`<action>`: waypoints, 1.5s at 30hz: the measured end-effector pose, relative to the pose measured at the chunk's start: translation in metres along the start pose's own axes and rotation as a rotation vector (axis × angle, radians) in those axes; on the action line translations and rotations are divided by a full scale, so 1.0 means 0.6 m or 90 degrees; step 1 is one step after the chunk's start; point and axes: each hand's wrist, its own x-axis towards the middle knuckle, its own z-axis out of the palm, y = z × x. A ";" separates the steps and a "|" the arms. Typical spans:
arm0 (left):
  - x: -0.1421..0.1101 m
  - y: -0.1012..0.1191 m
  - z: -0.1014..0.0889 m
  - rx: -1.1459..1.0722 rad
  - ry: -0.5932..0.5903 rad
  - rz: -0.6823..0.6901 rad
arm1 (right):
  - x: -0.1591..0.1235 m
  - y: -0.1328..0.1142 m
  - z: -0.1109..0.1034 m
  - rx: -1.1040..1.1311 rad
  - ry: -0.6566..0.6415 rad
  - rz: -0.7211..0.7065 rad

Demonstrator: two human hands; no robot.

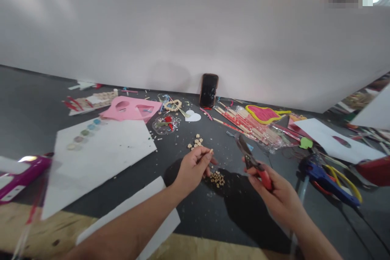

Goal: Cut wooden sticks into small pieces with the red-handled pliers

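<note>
My left hand hovers over the dark table, fingers pinched on a short pale wooden stick piece. Just below it lies a small heap of cut wooden bits, with a second heap a little farther back. My right hand grips red-handled cutting pliers, whose dark jaws point up and left toward the stick piece, a short gap away.
A white sheet with paint dots lies at left, pink paper cut-outs behind it. A phone leans on the white wall board. Bagged red-and-wood sticks lie at right, a blue glue gun nearer, a purple tool far left.
</note>
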 end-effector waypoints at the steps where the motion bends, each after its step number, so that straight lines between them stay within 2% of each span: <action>1: 0.000 0.000 0.000 -0.002 -0.002 -0.005 | 0.001 0.002 0.003 -0.090 0.025 -0.051; 5: -0.002 0.001 0.002 -0.002 -0.010 -0.001 | 0.006 0.015 0.016 -0.334 0.043 -0.182; 11: -0.003 0.000 0.002 -0.006 -0.006 0.001 | 0.006 0.012 0.031 -0.447 0.027 -0.216; 22: -0.004 0.002 0.003 -0.012 -0.015 -0.007 | 0.001 0.000 0.039 -0.472 0.012 -0.223; 34: 0.000 -0.001 0.002 -0.031 -0.024 -0.036 | 0.003 -0.004 0.043 -0.411 0.016 -0.261; 40: -0.001 0.001 0.001 -0.022 -0.022 -0.042 | 0.004 0.003 0.045 -0.362 0.035 -0.188; 45: -0.004 0.003 0.002 -0.004 -0.024 -0.051 | 0.001 0.004 0.047 -0.420 0.005 -0.164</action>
